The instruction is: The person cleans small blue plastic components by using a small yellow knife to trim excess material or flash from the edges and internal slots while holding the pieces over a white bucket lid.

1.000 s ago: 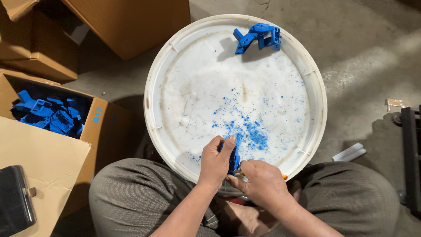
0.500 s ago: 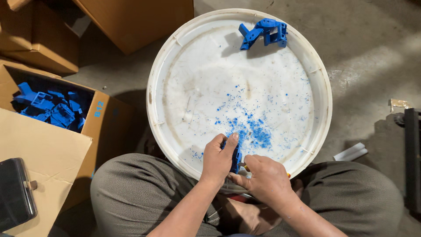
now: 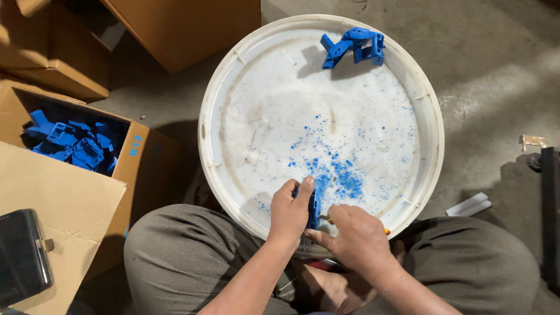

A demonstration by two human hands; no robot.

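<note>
Looking straight down from the head camera: person seated, knees in grey-brown trousers (image 3: 192, 256) spread either side of a large round white tray (image 3: 233, 76) resting at the lap; both forearms enter from the bottom edge and converge at the tray's near rim; left hand (image 3: 290, 211) curled shut around a small blue plastic part (image 3: 314, 205), thumb up along its left face, fingers wrapped behind, part held upright just over the near rim; right hand (image 3: 357, 236) fisted beside it, knuckles up, wrist bent inward, closed on a slim tool (image 3: 386, 231) of which only an orange tip shows past the far side of the hand; working end hidden between the two hands, so whether it touches the part cannot be told; blue shavings (image 3: 344, 175) scattered on the tray floor just beyond the hands, densest near the part; a cluster of finished-looking blue parts (image 3: 356, 46) lies at the far rim, well apart from the hands; left of the tray an open cardboard box (image 3: 137, 151) holds more blue pieces (image 3: 70, 143); a dark phone (image 3: 23, 254) lies on a cardboard flap at lower left; concrete floor (image 3: 496, 70) all round, with a white strip (image 3: 469, 204) near the right knee.
</note>
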